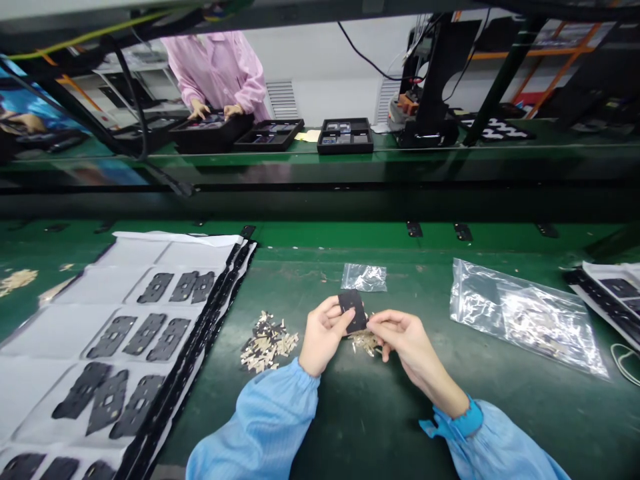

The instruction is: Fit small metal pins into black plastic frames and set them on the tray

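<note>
My left hand (323,335) pinches a small flat black part (353,309) and holds it upright over the green mat (380,400). My right hand (400,335) is closed at the part's right edge, its fingertips touching it; whether it holds anything small of its own I cannot make out. Below the hands lies a little heap of pale metal pieces (365,343). A larger heap of the same pieces (267,342) lies to the left of my left hand. Both sleeves are light blue.
A white sheet carrying rows of black parts (125,333) covers the left side. A small clear bag (365,277) lies behind the hands, and a large one (520,313) to the right. A person in pink (217,70) works at black trays (345,135) on the far bench.
</note>
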`<state>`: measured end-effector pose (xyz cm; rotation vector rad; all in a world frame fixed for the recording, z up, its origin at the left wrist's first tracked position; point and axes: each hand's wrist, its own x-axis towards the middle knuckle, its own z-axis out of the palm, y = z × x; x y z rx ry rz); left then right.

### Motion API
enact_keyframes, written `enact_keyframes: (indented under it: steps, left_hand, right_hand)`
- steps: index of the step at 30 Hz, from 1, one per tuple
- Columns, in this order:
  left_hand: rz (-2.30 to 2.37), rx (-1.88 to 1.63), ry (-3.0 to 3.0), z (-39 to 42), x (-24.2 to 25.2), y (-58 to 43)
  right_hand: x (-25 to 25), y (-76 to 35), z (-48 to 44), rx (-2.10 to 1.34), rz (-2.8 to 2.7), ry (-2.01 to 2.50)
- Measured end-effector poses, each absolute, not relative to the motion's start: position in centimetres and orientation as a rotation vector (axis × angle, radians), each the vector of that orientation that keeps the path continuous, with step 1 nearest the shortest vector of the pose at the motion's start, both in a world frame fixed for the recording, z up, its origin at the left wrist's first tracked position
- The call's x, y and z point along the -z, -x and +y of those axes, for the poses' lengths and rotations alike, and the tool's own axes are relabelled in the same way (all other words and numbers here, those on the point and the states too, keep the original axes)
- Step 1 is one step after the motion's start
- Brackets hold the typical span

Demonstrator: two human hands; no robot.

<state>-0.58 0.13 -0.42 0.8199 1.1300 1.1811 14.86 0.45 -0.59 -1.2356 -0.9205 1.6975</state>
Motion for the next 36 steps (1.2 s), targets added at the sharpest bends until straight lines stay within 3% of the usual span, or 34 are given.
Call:
enact_keyframes:
  steps: [13,29,36]
  left_hand:
    - [1.058,-1.172,-0.833,0.3,0.6,0.7]
    - [1.024,-1.159,-0.812,0.3,0.7,0.9]
    - [1.041,-1.165,-0.821,0.3,0.6,1.0]
  right_hand:
    - [2.5,-14.0,-0.5,-1.463,-1.049,1.250]
    - [2.8,-13.1,-1.1,-1.521,-0.830,1.212]
    - [1.4,-13.5,-0.7,-1.717,-0.702,1.162]
